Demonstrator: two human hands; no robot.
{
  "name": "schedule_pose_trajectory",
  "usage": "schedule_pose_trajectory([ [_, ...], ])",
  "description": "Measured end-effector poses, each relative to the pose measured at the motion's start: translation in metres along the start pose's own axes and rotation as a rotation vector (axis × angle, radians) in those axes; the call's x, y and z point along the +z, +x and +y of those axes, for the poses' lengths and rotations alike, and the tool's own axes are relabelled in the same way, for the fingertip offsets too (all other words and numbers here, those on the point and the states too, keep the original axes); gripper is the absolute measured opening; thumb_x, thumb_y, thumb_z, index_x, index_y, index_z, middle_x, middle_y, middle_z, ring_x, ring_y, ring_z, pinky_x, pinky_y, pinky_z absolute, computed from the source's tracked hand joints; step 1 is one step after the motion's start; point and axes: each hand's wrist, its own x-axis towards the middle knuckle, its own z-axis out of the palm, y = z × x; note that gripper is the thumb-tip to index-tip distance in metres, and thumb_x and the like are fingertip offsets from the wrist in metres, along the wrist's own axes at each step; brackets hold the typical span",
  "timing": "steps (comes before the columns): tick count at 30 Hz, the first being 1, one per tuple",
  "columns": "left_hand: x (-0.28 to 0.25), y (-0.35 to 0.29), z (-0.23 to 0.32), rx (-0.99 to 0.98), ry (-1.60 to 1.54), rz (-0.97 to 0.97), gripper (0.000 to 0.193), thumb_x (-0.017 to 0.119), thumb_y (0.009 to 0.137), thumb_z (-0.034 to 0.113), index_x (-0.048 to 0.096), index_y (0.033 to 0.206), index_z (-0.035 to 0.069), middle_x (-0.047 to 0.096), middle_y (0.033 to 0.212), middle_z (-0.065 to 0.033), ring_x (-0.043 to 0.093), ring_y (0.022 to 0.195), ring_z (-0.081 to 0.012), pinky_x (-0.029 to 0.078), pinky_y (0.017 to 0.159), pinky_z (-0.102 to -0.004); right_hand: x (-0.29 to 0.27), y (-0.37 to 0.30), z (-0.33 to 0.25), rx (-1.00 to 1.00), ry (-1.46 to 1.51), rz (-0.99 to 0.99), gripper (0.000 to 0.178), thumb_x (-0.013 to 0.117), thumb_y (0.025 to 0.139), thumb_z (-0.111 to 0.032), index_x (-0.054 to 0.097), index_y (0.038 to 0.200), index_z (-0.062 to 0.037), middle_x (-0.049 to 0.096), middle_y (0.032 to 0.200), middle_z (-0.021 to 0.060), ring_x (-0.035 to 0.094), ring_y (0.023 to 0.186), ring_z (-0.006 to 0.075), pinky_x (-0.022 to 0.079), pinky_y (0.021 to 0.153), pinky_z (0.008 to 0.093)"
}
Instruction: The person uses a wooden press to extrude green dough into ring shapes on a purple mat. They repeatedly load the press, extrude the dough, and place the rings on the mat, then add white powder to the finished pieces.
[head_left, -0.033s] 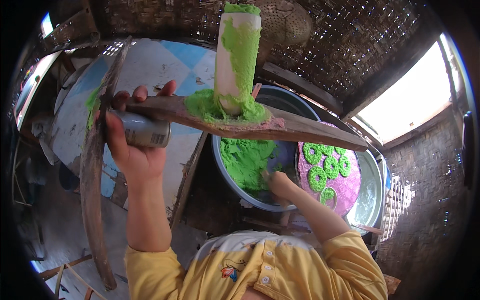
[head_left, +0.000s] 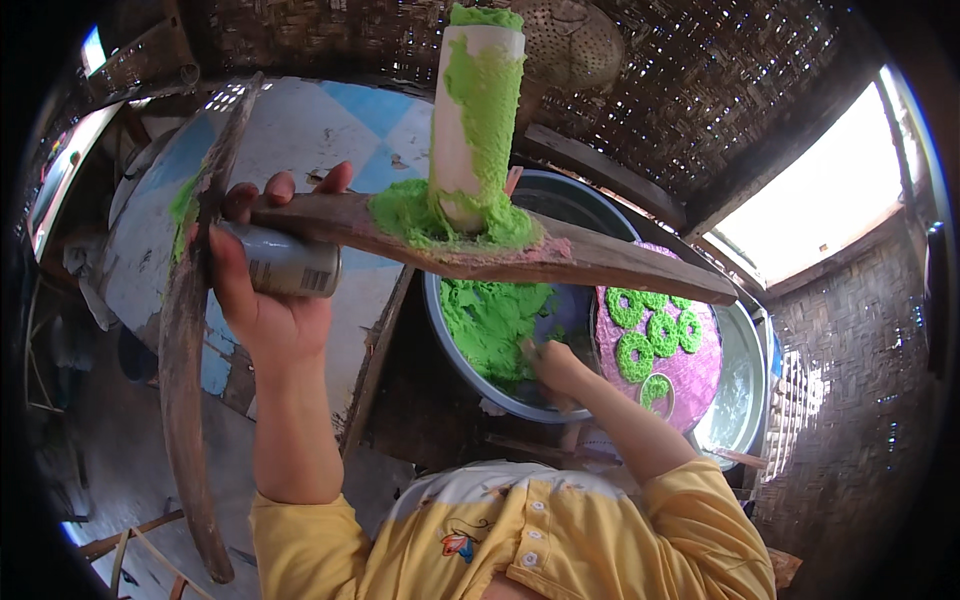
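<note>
My left hand (head_left: 278,318) is closed round a grey metal can (head_left: 305,268), its fingertips showing beyond the end of a curved wooden bar (head_left: 640,264). The can lies against the underside of that bar. On the bar stands a pale cylinder (head_left: 452,120), smeared with green dough and with more dough heaped at its base and top. Below, my right hand (head_left: 560,368) reaches into a blue-grey basin (head_left: 533,411) beside a mass of green dough (head_left: 490,318). Its fingers are curled and partly blurred; what they hold is unclear.
Right of the basin, a round pink-covered tray (head_left: 703,375) bears several green dough rings (head_left: 637,357) and a thin hoop. A metal basin (head_left: 748,350) stands beyond it. A second curved wooden bar (head_left: 185,400) runs down the left, before a worn blue-and-white tabletop (head_left: 290,115).
</note>
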Motion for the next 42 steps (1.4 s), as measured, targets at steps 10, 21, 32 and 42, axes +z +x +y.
schedule_pose_trajectory([
  [10,0.008,-0.002,0.006,-0.089,0.292,0.025,0.03,0.057,0.08,0.011,0.05,0.108,0.009,0.049,0.1,-0.0058,0.047,0.102,-0.0277,0.032,0.099,-0.058,0.001,0.019,-0.02,0.283,1.174,-0.096,0.039,0.056,0.087,-0.034,0.057,0.076,0.0026,0.056,0.06,0.0097,0.053,0.045,0.0184,0.046,0.043,0.0337],
  [21,-0.021,-0.004,0.1,-0.179,0.475,-0.267,0.045,0.068,0.074,0.044,0.048,0.098,0.012,0.036,0.099,-0.0063,0.05,0.086,-0.0274,0.04,0.082,-0.0431,-0.099,-0.128,0.026,0.0,1.577,0.035,0.025,0.046,0.094,-0.017,0.05,0.113,-0.0014,0.055,0.075,0.0023,0.052,0.062,0.0098,0.043,0.05,0.0247],
  [32,0.07,-0.043,0.006,-0.43,1.39,-0.804,0.063,0.073,0.068,0.02,0.048,0.123,0.003,0.061,0.104,-0.0074,0.06,0.094,-0.0222,0.049,0.08,-0.0341,-0.158,-0.202,0.014,-0.305,1.16,-0.007,0.047,0.046,0.093,-0.041,0.056,0.118,-0.0019,0.042,0.059,-0.0062,0.035,0.047,0.0017,0.027,0.042,0.0191],
  [42,0.109,-0.062,-0.016,-0.437,1.632,-1.026,0.053,0.075,0.062,0.026,0.059,0.11,0.011,0.057,0.111,-0.0114,0.058,0.097,-0.0311,0.048,0.08,-0.0349,-0.224,-0.222,0.005,-0.37,0.065,0.235,0.037,0.051,0.089,-0.037,0.059,0.117,-0.0136,0.067,0.086,0.0137,0.065,0.076,0.0236,0.05,0.07,0.0345],
])
